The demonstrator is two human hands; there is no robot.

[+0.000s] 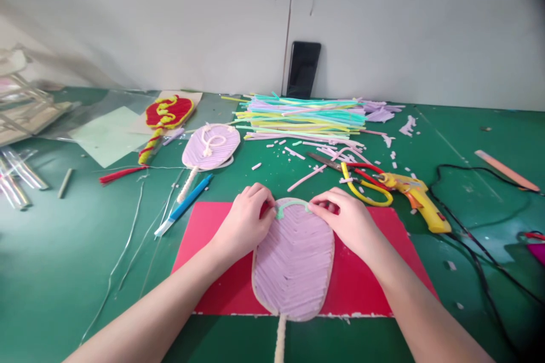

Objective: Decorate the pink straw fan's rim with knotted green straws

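Observation:
A purple fan-shaped piece (293, 261) with a cream wrapped handle (280, 340) lies on a red board (366, 289). Along its top edge curves a mint-green fuzzy strip (293, 203), much like a pipe cleaner. My left hand (251, 212) pinches the strip's left end at the fan's upper left. At the upper right, my right hand (343, 212) pinches its other end between thumb and fingers. Both hands rest close to the fan's surface, and the fingertips partly hide the strip's ends.
Scissors (366, 181) and a yellow glue gun (417, 198) with a black cord lie right. Behind are pastel pipe cleaners (306, 116) and a phone (303, 70) against the wall. Left are a second purple fan (213, 146), a red-yellow fan (170, 112) and a blue pen-like tool (187, 201).

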